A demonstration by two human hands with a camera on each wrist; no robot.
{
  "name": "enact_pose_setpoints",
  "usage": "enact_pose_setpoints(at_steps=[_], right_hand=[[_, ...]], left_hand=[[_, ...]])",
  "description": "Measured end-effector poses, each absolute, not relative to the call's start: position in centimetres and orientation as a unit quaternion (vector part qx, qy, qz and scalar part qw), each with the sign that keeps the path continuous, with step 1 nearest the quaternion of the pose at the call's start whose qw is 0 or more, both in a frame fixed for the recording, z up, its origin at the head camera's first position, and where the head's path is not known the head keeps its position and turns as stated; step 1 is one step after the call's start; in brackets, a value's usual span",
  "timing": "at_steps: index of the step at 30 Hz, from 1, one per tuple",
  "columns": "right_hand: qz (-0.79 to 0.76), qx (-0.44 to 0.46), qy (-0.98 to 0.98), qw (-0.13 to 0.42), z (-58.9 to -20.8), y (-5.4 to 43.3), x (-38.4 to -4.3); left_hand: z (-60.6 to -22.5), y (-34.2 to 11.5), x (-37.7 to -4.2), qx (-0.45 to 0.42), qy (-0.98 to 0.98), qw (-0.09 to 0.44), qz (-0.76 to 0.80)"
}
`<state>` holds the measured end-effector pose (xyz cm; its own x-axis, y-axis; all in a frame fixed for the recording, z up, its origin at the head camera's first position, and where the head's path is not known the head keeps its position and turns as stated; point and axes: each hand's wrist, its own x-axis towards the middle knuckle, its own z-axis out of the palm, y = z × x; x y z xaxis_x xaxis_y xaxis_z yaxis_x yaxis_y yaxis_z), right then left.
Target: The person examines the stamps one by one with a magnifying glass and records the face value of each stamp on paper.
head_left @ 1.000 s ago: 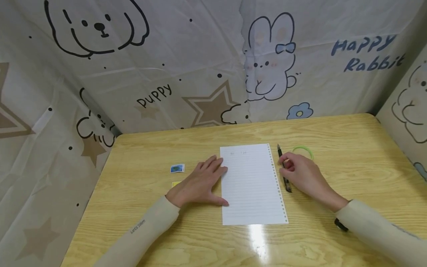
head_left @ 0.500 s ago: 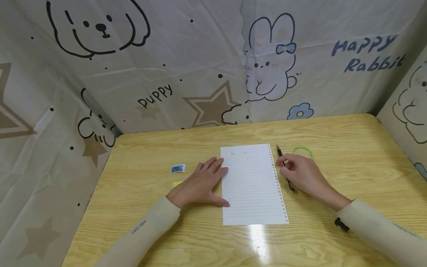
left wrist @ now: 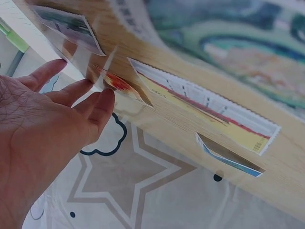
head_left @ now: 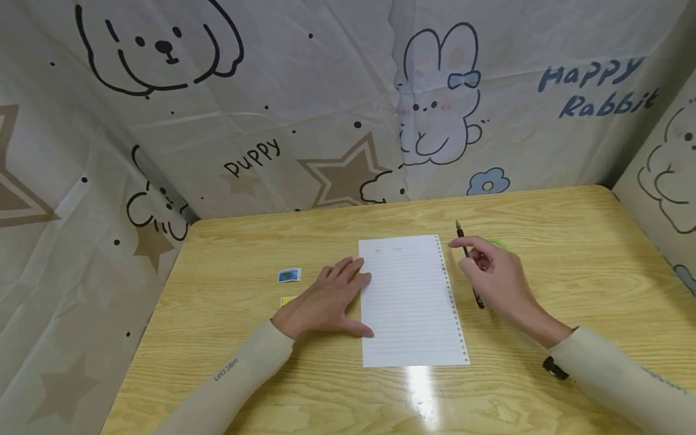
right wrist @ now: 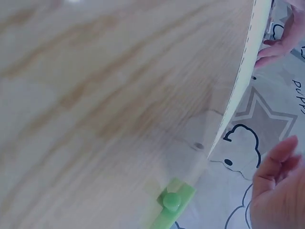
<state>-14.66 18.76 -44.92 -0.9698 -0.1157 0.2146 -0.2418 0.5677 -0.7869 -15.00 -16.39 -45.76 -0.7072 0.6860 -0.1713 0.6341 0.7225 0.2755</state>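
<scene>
A sheet of lined loose-leaf paper [head_left: 410, 302], with faint writing near its top, lies on the wooden table. My left hand [head_left: 328, 296] rests at its left edge, fingers spread, with fingertips and thumb on the margin. Beyond the punched right edge, my right hand [head_left: 497, 278] holds a black pen [head_left: 461, 232] between thumb and fingers, tip pointing away from me. The right wrist view shows part of the right hand [right wrist: 279, 186], but not the pen. Left of the left hand lie a blue stamp [head_left: 290, 275] and a partly covered yellow stamp [head_left: 286, 300].
Behind the right hand lies a green ring-like item [head_left: 497, 243], mostly covered; the right wrist view shows a green strip with a round knob [right wrist: 171, 202]. Several stamps, one a long yellow-and-red one [left wrist: 205, 105], appear in the left wrist view. A printed cloth [head_left: 337, 109] borders the table.
The pen, earlier lying beside the paper under the right hand, has shifted away from me and slightly right in the fingers. The right index finger has straightened somewhat. The left hand stays put.
</scene>
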Motion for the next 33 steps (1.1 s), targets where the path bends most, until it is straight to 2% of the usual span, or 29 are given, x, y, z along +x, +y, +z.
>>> enact_pose_setpoints(at_steps=[3, 6, 12, 22, 33], right_hand=[[0.476, 0.107, -0.866, 0.111, -44.70, 18.76, -14.71], [0.508, 0.116, -0.844, 0.130, -44.50, 18.78, -14.78], [0.567, 0.124, -0.807, 0.110, -44.24, 18.99, -14.98], [0.545, 0.105, -0.824, 0.117, -44.31, 18.91, -14.91], [0.586, 0.084, -0.801, 0.085, -44.58, 18.76, -14.91]], left_hand=[[-45.78, -16.40, -14.97, 0.358, 0.919, 0.133, 0.099], [-45.81, -16.41, -14.95, 0.358, 0.919, 0.133, 0.098], [-45.85, -16.43, -14.93, 0.361, 0.918, 0.130, 0.099], [-45.63, -16.30, -14.87, 0.357, 0.919, 0.134, 0.102], [-45.81, -16.38, -14.98, 0.360, 0.919, 0.133, 0.093]])
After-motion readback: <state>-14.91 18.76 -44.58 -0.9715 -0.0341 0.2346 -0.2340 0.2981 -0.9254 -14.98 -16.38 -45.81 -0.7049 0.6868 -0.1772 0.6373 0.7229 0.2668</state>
